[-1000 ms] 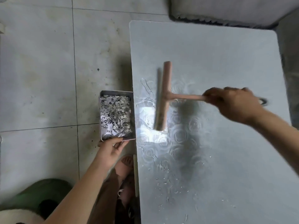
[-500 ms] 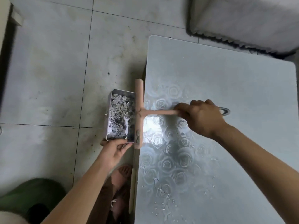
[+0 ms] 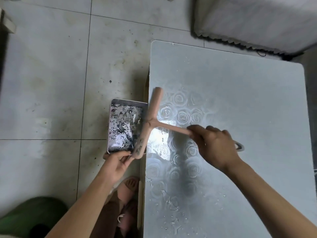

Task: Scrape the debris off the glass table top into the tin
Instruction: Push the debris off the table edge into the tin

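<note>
Your right hand (image 3: pixel 214 146) wrapped around the pink scraper (image 3: pixel 151 122) handle, blade tilted across the glass table top's (image 3: pixel 240 93) left edge, your left hand (image 3: pixel 116 162) pinching the near end of the tin (image 3: pixel 126 125), tin just beside that edge, full of debris (image 3: pixel 123 124), loose flecks (image 3: pixel 173 220) near the front.

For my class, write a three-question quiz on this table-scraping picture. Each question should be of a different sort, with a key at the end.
1. True or false: the tin stands on the glass table top.
2. Where is the scraper blade? A. In the middle of the table. B. Along the table edge next to the tin. C. At the edge farthest from the tin.
3. Fill in: the right hand grips the scraper's handle, and the left hand holds the near end of the ____.

Key
1. False: it is held beside the table's edge.
2. B
3. tin
</note>
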A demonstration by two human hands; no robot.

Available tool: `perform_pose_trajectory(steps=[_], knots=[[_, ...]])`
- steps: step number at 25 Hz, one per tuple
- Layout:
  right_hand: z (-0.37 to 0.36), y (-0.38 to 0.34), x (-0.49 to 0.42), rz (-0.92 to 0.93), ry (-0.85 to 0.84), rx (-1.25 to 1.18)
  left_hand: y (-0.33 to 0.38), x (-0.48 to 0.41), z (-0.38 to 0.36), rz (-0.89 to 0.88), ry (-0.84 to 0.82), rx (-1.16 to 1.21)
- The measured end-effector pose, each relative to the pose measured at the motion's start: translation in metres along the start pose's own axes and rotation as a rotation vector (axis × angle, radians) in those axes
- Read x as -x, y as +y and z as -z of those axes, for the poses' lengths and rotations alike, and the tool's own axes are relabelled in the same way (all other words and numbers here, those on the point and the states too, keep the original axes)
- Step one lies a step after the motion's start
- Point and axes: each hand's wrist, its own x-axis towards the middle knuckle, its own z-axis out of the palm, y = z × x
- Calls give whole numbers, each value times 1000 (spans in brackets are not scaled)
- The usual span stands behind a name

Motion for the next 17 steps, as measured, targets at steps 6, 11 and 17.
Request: perform_pose_trajectory(steps=[6,11,17], knots=[[-7,65,113,-428,-79,-365,23,35,18,-90,7,-1],[-32,131,234,-789,-120,-295,30,94,18,-84,41,-63],[-57,214,343,-983,-266,-178,8,161,10,-67,34,-186]])
